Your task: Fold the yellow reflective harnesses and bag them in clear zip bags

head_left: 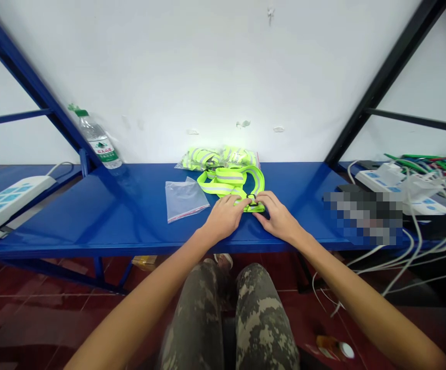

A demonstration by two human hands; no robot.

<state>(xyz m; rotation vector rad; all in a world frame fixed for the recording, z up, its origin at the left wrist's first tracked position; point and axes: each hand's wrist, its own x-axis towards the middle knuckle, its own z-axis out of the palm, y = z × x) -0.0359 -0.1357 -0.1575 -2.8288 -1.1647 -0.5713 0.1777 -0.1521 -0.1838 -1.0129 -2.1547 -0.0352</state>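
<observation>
Gripped between the left hand (223, 218) and the right hand (277, 217), a neon-yellow reflective vest (230, 184) is held near its black buckle (252, 201) on the blue metal shelf (138, 216). Left of the vest, a clear zip bag (186, 199) is lying; behind the vest, more reflective vests (217, 157) are placed.

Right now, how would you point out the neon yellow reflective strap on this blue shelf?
Find the long blue metal shelf. At its middle, the left hand and right hand meet on a neon yellow reflective strap. Unlike the bagged yellow bundle behind, it lies loose.
</observation>
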